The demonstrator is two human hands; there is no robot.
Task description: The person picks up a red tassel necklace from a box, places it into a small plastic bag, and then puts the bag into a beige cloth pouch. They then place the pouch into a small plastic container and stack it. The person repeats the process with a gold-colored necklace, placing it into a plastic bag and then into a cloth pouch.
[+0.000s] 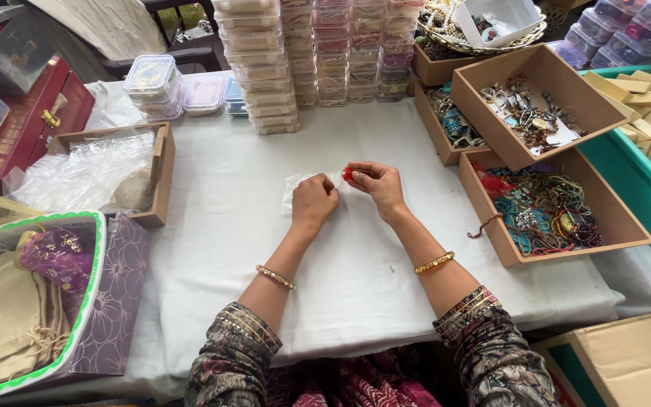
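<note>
1. Holding a tiny red bead (347,174), the right hand (378,186) has its fingertips pinched shut on it, near the middle of the white cloth (356,264).

2. Curled almost closed, the left hand (313,200) sits just beside the right hand and grips the edge of a small clear bag (293,190). The bag lies flat on the cloth under that hand. I cannot tell if the bag's mouth is open.

3. The bead is very small and only the fingertips hold it. If the pinch gets loose, I think it could drop on the cloth and roll away.

4. The cloth hangs over the table edge near the person. A rolling bead could go off that edge and get lost on the floor.

5. The bag is thin and floppy. If the left hand lets the edge go, the bag could fold shut or slide on the cloth, and the bead could miss it.

6. Three brown boxes (559,207) full of tangled beads and chains sit to the right of the cloth's middle. One red string (484,224) hangs out of the nearest box. A sleeve or bangle (434,262) could catch it and pull things out.

7. Tall stacks of clear tubs (265,68) stand at the far side of the cloth. A far reach could bump them, and they look like they could tip.

8. A box with crinkly plastic (99,169) sits to the left of the cloth, well apart from the hands, so it looks safe.
</note>
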